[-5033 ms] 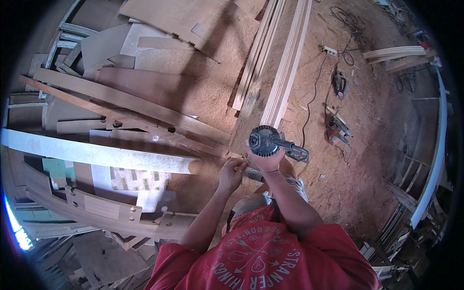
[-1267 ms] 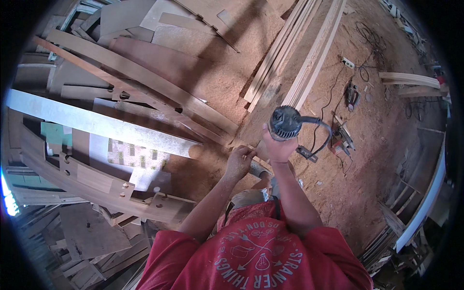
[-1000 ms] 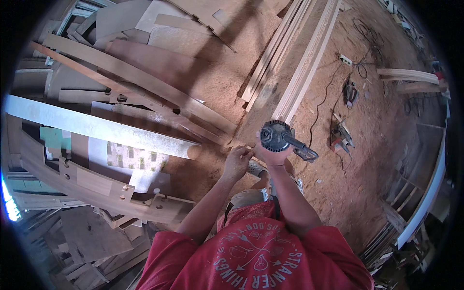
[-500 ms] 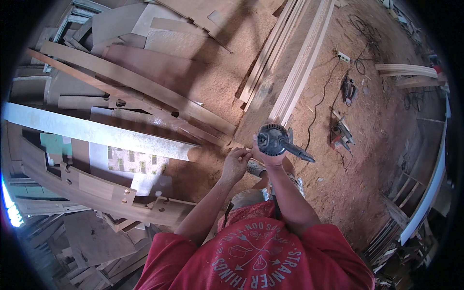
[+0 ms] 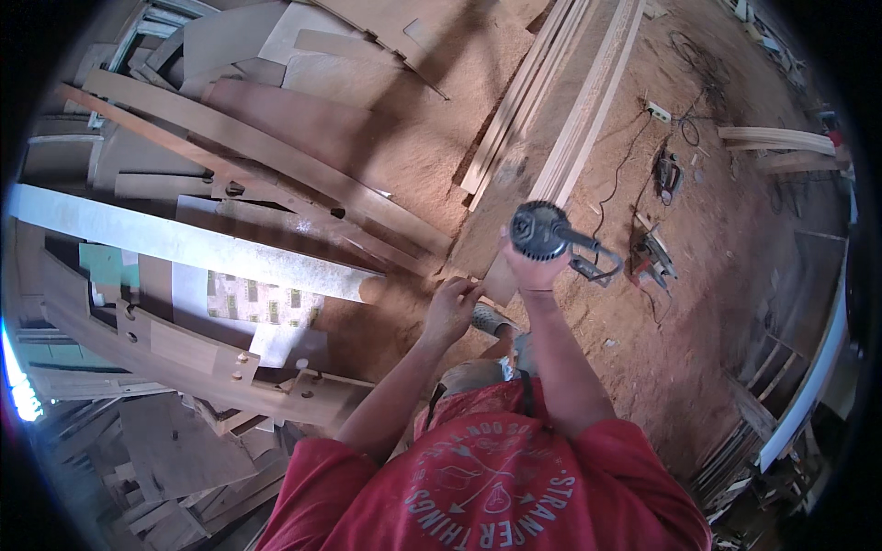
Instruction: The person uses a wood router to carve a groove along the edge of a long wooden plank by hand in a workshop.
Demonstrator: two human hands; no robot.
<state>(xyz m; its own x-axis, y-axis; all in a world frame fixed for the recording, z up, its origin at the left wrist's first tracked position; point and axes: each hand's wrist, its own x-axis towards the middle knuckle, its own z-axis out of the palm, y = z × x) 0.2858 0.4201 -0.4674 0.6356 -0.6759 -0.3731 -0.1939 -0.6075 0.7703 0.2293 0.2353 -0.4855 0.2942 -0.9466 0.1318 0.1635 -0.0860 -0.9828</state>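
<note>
My right hand (image 5: 540, 271) is wrapped round a dark hand-held power tool (image 5: 540, 228) with a round vented top and a black cord looping off its right side. The tool covers its own underside and most of my fingers. Just left of it, my left hand (image 5: 450, 310) is closed, with thumb and fingertips on the edge of a pale wooden board (image 5: 499, 281). The board's near end shows between my two hands. Beyond the tool, a bundle of long pale wood strips (image 5: 588, 101) runs away along a wide plank (image 5: 514, 174).
Long boards (image 5: 276, 147) and a whitish board (image 5: 193, 239) lie to the left, above a curved wooden frame (image 5: 184, 354). On the sawdust floor at right are a power strip (image 5: 658, 112), two power tools (image 5: 668, 174) and loose cords. More strips (image 5: 528, 96) lie left of the plank.
My right hand has moved the power tool a little forward and to the right, exposing more of the board's near end. My left hand stays almost in place.
</note>
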